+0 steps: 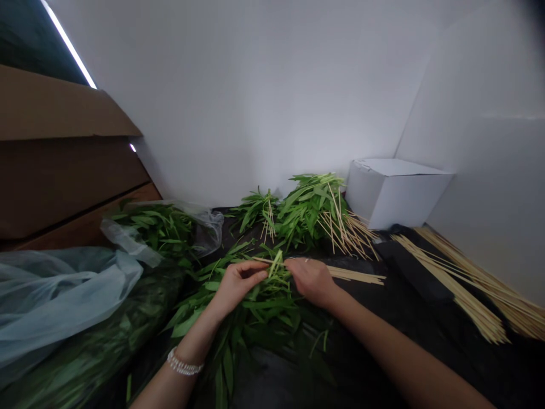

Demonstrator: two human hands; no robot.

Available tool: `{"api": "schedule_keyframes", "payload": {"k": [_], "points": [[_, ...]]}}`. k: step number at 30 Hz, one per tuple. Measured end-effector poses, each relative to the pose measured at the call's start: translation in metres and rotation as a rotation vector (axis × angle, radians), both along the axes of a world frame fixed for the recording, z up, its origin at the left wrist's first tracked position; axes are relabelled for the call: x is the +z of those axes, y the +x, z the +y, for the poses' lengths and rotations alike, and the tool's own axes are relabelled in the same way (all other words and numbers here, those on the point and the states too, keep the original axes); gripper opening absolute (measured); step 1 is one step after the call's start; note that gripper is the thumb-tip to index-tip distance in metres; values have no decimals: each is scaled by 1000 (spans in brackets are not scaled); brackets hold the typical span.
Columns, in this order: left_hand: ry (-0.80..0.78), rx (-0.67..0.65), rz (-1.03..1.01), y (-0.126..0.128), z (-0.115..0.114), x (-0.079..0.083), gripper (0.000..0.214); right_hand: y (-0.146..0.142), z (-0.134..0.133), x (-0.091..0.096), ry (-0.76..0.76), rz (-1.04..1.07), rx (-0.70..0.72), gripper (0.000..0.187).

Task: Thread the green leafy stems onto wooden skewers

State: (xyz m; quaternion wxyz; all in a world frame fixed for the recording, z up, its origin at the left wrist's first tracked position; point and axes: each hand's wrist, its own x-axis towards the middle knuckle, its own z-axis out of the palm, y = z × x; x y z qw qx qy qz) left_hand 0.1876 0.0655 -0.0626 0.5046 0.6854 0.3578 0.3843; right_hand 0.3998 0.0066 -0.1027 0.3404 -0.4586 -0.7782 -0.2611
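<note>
My left hand pinches pale green cut stems between thumb and fingers. Closed around a thin bamboo skewer, my right hand meets the stems from the other side. The skewer's tip end crosses behind the stems toward my left fingers, and my right fingers hide its other part. Long leafy greens lie loose under both hands. Just past my right hand, a few bamboo skewers rest on the dark surface.
Skewered leafy greens are heaped at the back, beside a smaller bunch. A white box stands behind long skewer bundles at right. Bagged greens, a plastic bag and a cardboard box occupy the left.
</note>
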Motion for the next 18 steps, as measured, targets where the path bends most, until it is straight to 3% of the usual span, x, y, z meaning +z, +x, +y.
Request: {"api": "schedule_keyframes", "payload": {"k": [6,10,13,18], "points": [[144,80,108,-8,5,2,24,37,9,7,102,364,-209,24],[475,4,380,-8,4,-6,16,48,12,7,67,552,-185,22],[681,-39,599,-7,2,-10,16,44,11,6,56,495,-164,21],[768,-60,737,-7,0,-13,14,31,7,7,80,308,-123,23]]}}
